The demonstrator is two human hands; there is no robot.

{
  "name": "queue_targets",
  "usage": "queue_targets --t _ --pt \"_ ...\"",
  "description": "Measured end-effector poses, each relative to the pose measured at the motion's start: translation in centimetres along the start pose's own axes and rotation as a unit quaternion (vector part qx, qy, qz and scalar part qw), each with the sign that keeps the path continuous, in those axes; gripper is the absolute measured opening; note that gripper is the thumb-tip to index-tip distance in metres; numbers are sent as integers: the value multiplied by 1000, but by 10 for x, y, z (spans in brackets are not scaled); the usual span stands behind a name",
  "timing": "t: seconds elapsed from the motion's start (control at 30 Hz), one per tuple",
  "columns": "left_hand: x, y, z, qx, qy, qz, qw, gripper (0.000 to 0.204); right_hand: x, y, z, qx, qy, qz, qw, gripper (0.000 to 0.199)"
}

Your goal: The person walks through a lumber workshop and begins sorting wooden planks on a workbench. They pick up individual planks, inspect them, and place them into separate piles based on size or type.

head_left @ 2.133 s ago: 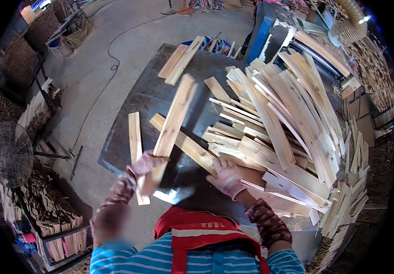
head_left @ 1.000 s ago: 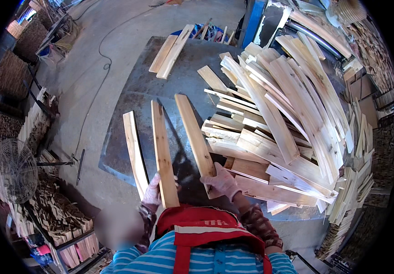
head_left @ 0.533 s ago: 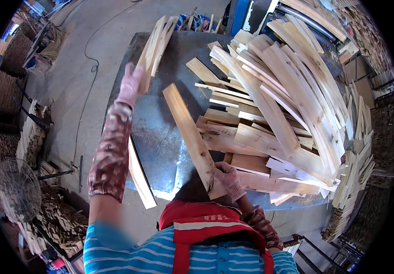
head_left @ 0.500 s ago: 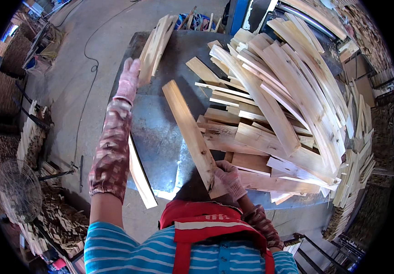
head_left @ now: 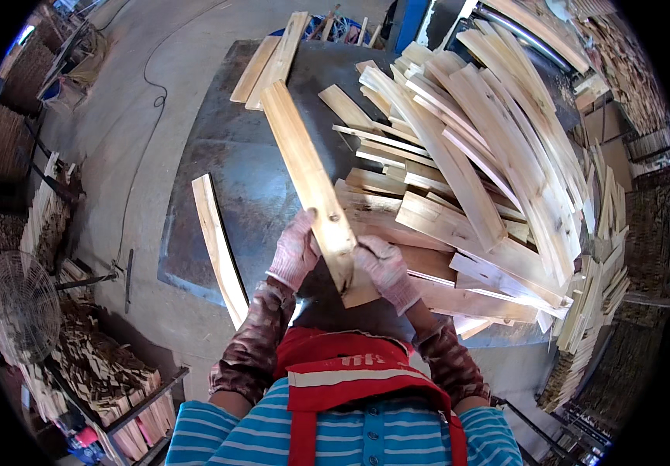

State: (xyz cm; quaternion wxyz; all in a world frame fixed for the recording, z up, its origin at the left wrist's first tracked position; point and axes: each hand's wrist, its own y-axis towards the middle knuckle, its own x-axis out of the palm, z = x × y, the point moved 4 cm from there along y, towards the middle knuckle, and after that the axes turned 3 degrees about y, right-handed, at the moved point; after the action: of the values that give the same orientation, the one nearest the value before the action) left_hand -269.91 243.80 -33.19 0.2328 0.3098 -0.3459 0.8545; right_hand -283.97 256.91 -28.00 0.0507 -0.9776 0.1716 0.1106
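Observation:
I hold one long pale wooden slat (head_left: 304,171) by its near end, and it points away from me over the dark metal table (head_left: 249,155). My left hand (head_left: 294,252), in a pink glove, grips its left edge. My right hand (head_left: 381,268), also gloved, grips its right edge. A big heap of similar slats (head_left: 475,163) covers the right half of the table. A single slat (head_left: 217,245) lies on the table's left edge, left of my left hand. Two slats (head_left: 273,58) lie side by side at the far end.
A standing fan (head_left: 20,307) and racks of stacked wood pieces (head_left: 106,388) are at the lower left. A cable (head_left: 144,132) runs across the concrete floor on the left. More stacked slats (head_left: 591,311) line the right side.
My left hand reached out to the far slats with a slat and left it there. It came back and now grips the slat that my right hand was holding.

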Motion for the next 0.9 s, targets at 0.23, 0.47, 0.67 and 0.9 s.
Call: queue_targets --t 0.23,0.47,0.67,0.9 --pt "-27 -11 -8 -64 -405 -198 890 42 -106 -17 -22 -92 -444 173 874 62" --pt "-63 -41 -19 80 -258 -16 963 86 -224 -47 31 142 -548 196 800 93" --pt "-92 -68 -37 -106 -76 -126 983 64 -203 -43 -6 161 -521 174 820 93" --pt "-209 -48 -124 95 454 188 866 40 -133 -70 5 130 -58 212 967 61"
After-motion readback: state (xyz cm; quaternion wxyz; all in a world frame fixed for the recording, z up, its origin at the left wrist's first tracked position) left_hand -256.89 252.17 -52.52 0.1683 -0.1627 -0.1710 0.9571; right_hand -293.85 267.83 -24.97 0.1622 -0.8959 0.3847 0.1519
